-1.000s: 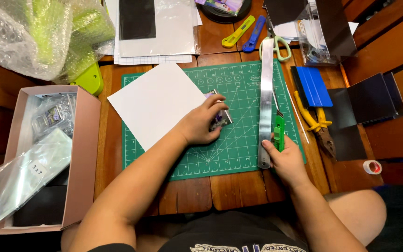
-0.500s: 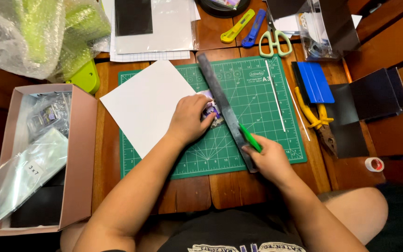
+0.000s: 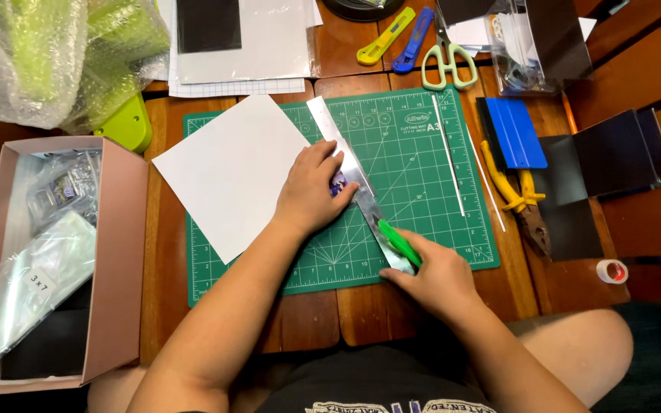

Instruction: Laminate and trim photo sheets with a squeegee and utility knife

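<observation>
- The green mat (image 3: pixel 422 191) lies mid-desk. A white sheet (image 3: pixel 227 172) overlaps its left edge; scissors (image 3: pixel 447 61) and two cutters (image 3: pixel 399 34) lie just beyond its top edge; a blue scraper (image 3: pixel 514 134) and yellow pliers (image 3: pixel 518 195) lie just off its right edge.
- The left hand (image 3: pixel 311 191) lies flat on the mat, fingers pressing the steel ruler (image 3: pixel 353 176) and a small card (image 3: pixel 338 183).
- The right hand (image 3: pixel 434 279), at the mat's lower edge, grips a green knife (image 3: pixel 399 243) against the ruler's near end.
- A pink box (image 3: pixel 116 252) of clear bags sits left of the mat; bubble wrap (image 3: pixel 40 53) lies beyond it.
</observation>
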